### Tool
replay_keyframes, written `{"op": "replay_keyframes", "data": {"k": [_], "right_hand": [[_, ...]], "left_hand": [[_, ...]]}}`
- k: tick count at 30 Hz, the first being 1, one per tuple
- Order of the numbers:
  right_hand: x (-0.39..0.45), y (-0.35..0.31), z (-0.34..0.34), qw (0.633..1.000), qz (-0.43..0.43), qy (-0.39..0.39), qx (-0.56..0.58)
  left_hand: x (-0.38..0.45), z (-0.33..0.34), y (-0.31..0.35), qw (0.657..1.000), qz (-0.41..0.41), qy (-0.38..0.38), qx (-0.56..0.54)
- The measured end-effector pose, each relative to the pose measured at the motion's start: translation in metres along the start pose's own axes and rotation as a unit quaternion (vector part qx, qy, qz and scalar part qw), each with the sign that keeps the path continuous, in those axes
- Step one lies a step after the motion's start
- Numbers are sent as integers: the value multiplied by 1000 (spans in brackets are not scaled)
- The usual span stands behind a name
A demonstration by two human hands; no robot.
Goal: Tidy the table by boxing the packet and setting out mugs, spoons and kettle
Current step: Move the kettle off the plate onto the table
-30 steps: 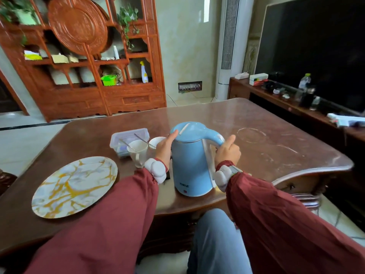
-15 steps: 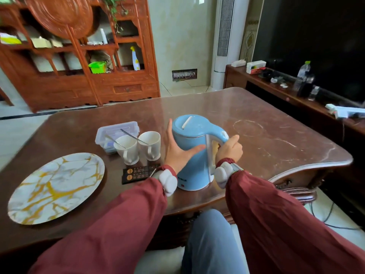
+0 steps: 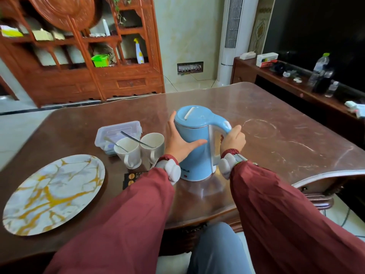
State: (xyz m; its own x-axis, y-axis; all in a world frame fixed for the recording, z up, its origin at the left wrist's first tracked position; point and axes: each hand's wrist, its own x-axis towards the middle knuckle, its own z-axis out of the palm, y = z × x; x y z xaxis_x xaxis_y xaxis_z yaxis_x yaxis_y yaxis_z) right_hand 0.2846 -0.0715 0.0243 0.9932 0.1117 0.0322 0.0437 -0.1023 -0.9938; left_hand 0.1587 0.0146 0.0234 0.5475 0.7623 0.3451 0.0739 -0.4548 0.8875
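A light blue kettle [image 3: 195, 143] stands upright on the brown table [image 3: 276, 139], near its front edge. My right hand [image 3: 233, 140] is closed around the kettle's handle. My left hand [image 3: 178, 142] lies flat against the kettle's left side, fingers spread. Left of the kettle stand two white mugs [image 3: 129, 152] [image 3: 153, 144], each with a metal spoon [image 3: 138, 141] in it. Behind the mugs sits a clear plastic box [image 3: 116, 131] with its lid on. A black packet [image 3: 131, 178] lies flat by my left wrist, partly hidden by my sleeve.
A round marble-patterned plate [image 3: 53, 192] lies at the table's front left. A carved wooden cabinet [image 3: 79, 56] stands beyond the table. A low TV stand [image 3: 296, 82] with bottles and small items runs along the right. The table's right half shows white scuff rings.
My left hand slid from behind the kettle's left side to its front, uncovering the mugs. The black packet came into sight. The kettle stands a little farther from the table's front edge.
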Motion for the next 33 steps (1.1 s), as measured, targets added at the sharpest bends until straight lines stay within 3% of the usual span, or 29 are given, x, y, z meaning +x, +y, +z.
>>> {"op": "replay_keyframes", "data": {"k": [13,21,27,33], "right_hand": [[29,-7,40,997,-20,-45,-52],[19,-15,32,996,1,-89,-13],[4,-21,23,985,-66,-130,-94],[-4,-19,17,974,-82,-122,-171]], "left_hand": [[51,-4,-18,1000,-22,-5,-7],[51,-8,-9,999,1,-12,37],[40,-13,-6,989,34,2,147],[40,-18,-2,989,0,-16,147]]}}
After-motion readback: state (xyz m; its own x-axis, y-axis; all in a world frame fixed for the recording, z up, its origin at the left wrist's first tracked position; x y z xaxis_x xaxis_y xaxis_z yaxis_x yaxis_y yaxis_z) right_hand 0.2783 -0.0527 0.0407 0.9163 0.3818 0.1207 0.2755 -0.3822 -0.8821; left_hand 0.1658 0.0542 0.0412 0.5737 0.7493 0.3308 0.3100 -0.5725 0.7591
